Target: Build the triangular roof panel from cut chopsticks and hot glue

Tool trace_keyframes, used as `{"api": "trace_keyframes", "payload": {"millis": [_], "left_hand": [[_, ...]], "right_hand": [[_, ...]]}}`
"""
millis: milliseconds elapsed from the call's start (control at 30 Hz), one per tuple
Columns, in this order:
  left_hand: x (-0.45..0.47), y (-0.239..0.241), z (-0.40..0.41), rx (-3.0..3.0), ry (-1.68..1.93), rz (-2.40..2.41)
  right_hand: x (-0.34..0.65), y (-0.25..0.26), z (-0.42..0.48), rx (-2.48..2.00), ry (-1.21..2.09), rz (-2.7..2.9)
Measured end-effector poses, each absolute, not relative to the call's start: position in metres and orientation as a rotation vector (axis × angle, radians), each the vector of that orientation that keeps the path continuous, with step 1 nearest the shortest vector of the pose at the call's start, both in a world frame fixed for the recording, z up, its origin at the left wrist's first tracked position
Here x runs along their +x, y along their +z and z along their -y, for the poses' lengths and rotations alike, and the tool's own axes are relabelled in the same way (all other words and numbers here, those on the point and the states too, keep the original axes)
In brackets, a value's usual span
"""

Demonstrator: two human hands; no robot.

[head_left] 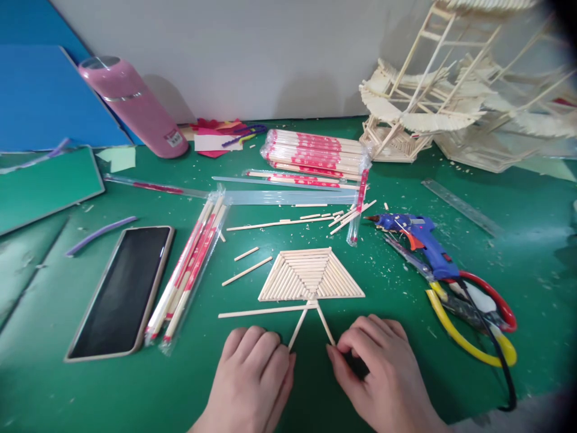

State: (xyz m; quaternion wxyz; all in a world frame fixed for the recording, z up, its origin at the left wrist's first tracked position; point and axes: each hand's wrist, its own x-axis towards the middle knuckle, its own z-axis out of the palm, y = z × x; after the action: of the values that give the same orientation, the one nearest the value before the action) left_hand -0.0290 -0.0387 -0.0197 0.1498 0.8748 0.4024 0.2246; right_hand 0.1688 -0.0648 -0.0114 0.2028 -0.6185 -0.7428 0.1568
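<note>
Trapezoid panel of pale wooden sticks (312,273) lies at one o'clock from left hand (255,376), eleven from right hand (383,367), neither clearly nearer; long axis nine-to-three; each hand pinches a slim stick (325,323)

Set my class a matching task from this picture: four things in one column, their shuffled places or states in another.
1. blue plastic glue gun
2. trapezoid panel of pale wooden sticks
3. black-screened rectangular phone
4. bare right hand

A. left of the red-and-white wrapped sticks
B. pinching a thin wooden stick's end
C. near the picture's centre
D. right side, nozzle pointing left

Pairs: 1-D, 2-C, 3-A, 4-B
</note>
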Motion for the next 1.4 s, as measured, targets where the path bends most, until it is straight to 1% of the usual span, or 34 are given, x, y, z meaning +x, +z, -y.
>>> {"api": "trace_keyframes", "payload": {"millis": [233,700,867,1033,1167,1267,1400], "left_hand": [[-0.029,-0.021,0.038,2.482,0.593,-1.151],[-0.029,-0.023,0.037,2.466,0.605,-1.165],[-0.029,-0.023,0.037,2.467,0.617,-1.153],[-0.030,-0.022,0.038,2.465,0.546,-1.157],[-0.030,-0.019,0.038,2.460,0.529,-1.156],[-0.029,-0.016,0.038,2.444,0.522,-1.163],[-0.029,-0.015,0.038,2.427,0.531,-1.176]], "right_hand": [[0.167,-0.012,0.065,-1.726,0.435,2.077],[0.169,-0.011,0.063,-1.722,0.410,2.092],[0.168,-0.011,0.063,-1.718,0.432,2.069],[0.171,-0.009,0.065,-1.719,0.498,2.052],[0.183,-0.007,0.065,-1.664,0.574,1.907],[0.190,-0.006,0.062,-1.689,0.465,1.808],[0.188,-0.007,0.054,-1.756,0.275,1.941]]}}
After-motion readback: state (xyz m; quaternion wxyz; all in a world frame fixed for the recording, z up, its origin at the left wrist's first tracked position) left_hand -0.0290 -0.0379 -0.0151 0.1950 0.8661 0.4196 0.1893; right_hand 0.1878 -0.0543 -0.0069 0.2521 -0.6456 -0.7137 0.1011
